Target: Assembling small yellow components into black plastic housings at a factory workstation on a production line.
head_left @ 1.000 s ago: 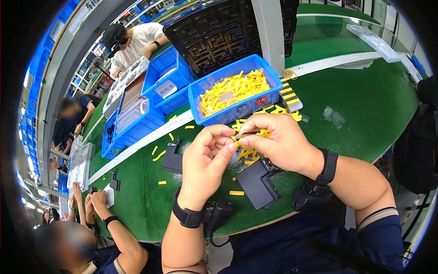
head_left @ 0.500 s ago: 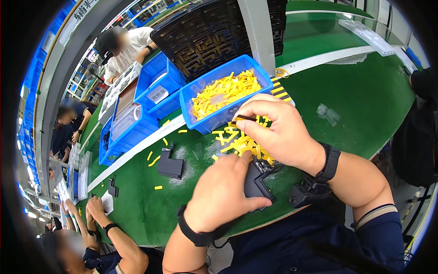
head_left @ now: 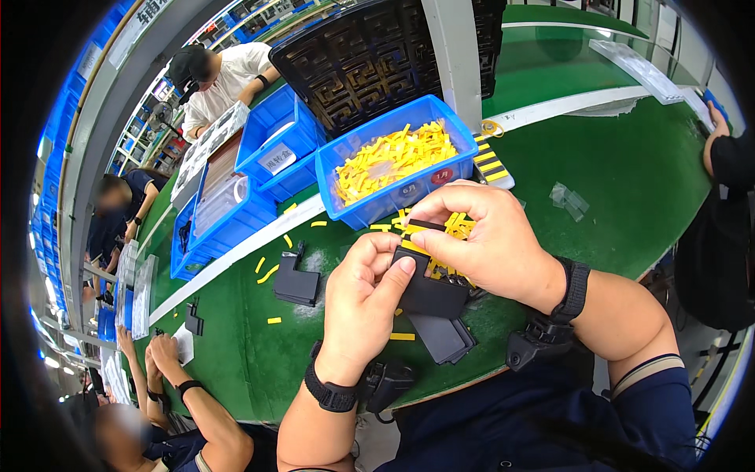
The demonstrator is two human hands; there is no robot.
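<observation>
My left hand grips a flat black L-shaped piece by its upper left edge, with the thumb on top. At the piece's upper end my right hand pinches a small dark strip between thumb and forefinger. A short yellow strip lies just below it, over the piece's upper edge. Beneath the held piece, a stack of similar dark flat pieces rests on the green table. Loose yellow strips are heaped behind my right fingers, partly hidden by them.
A blue bin of yellow strips stands beyond my hands, with more blue bins to its left. Another black stack lies left on the green table. A grey post rises behind. A co-worker's hands work at far left.
My left hand has lifted a black L-shaped piece off the stack and turned it toward my right hand. The right hand, still pinching the dark strip, has come down slightly to the piece.
</observation>
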